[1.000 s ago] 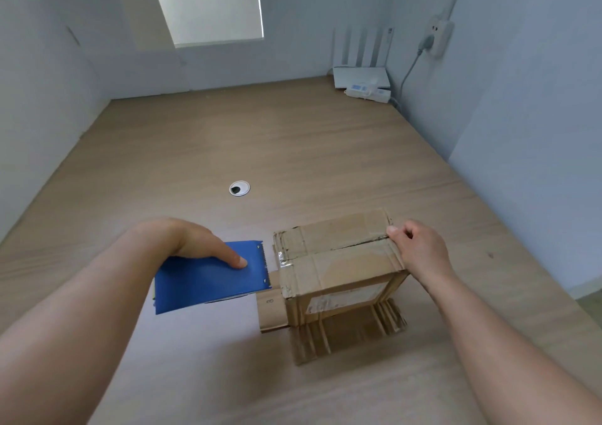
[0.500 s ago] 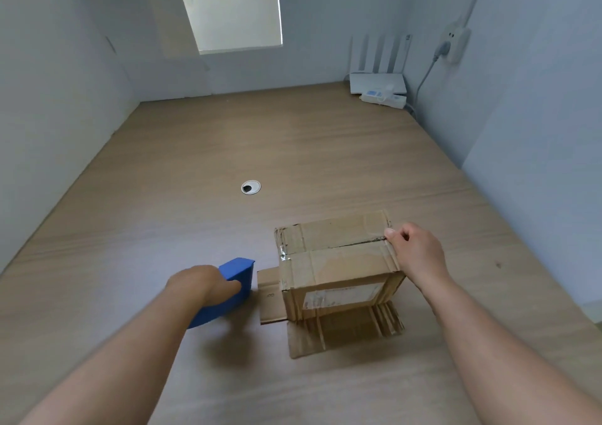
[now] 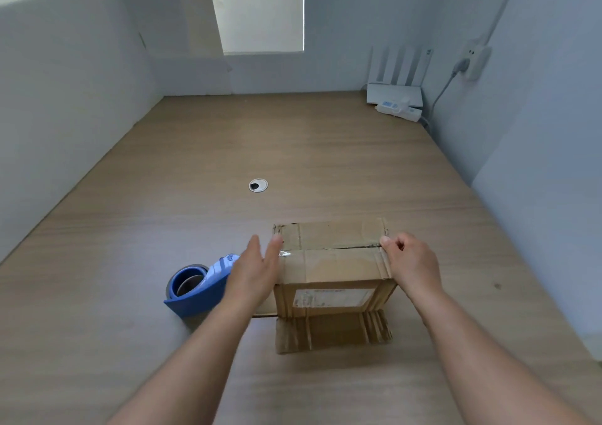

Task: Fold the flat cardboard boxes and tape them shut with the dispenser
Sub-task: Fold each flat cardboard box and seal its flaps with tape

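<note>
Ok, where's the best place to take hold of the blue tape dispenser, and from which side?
Probably its broad blue shell, coming from the left: the tape dispenser lies tilted with the roll's core facing up, and the left hand and cardboard box crowd its right end.

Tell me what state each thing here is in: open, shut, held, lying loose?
cardboard box: upright, top flaps shut, shiny tape at the seam's left end, lower flaps splayed on the table.
tape dispenser: lying on the table, unheld.
left hand: fingers straight, at the box's left side.
right hand: grips the box's right top edge.
plug: in the wall socket.
</note>
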`<state>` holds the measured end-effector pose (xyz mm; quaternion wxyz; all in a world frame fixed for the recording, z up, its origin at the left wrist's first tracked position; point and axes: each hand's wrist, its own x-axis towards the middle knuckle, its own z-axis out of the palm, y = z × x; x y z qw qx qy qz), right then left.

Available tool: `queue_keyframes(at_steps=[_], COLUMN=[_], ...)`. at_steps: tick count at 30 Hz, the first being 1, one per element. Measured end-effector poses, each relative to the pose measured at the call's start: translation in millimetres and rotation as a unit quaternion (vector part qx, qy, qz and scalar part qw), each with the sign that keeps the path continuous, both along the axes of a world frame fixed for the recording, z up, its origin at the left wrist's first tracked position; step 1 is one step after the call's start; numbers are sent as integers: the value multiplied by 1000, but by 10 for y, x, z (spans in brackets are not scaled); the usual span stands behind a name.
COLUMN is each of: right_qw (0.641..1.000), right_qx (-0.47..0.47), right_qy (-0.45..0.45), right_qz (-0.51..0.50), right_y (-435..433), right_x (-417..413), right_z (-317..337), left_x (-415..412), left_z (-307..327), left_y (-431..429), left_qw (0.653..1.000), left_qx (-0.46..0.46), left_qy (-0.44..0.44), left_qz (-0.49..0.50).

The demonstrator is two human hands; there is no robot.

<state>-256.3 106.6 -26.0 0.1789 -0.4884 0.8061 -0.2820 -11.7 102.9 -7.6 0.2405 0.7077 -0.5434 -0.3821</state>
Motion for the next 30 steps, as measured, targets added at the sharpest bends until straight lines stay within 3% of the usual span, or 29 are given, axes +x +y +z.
queue_keyframes(at_steps=[2, 9, 13, 16, 21, 25, 30], right_qw=[1000, 999, 984, 973, 986, 999, 1000], right_qx=[-1, 39, 157, 207, 134, 43, 4], right_qy=[-1, 11, 78, 101, 100, 32, -28], right_qz=[4, 15, -6, -8, -25, 4, -12], right_y=[2, 28, -16, -65, -70, -76, -64], right_x=[-1, 15, 264, 476, 397, 242, 197], right_z=[3, 70, 220, 243, 90, -16, -67], left_x=[-223, -354, -485, -568, -553, -487, -458], left_z=[-64, -164, -85, -83, -152, -175, -181], left_y=[-54, -29, -88, -59, -50, -42, -36], left_qw=[999, 997, 992, 984, 983, 987, 988], left_qx=[32, 15, 75, 72, 39, 21, 25], left_qy=[26, 30, -62, -129, -154, -116, -84], left_qz=[7, 67, 75, 95, 94, 109, 124])
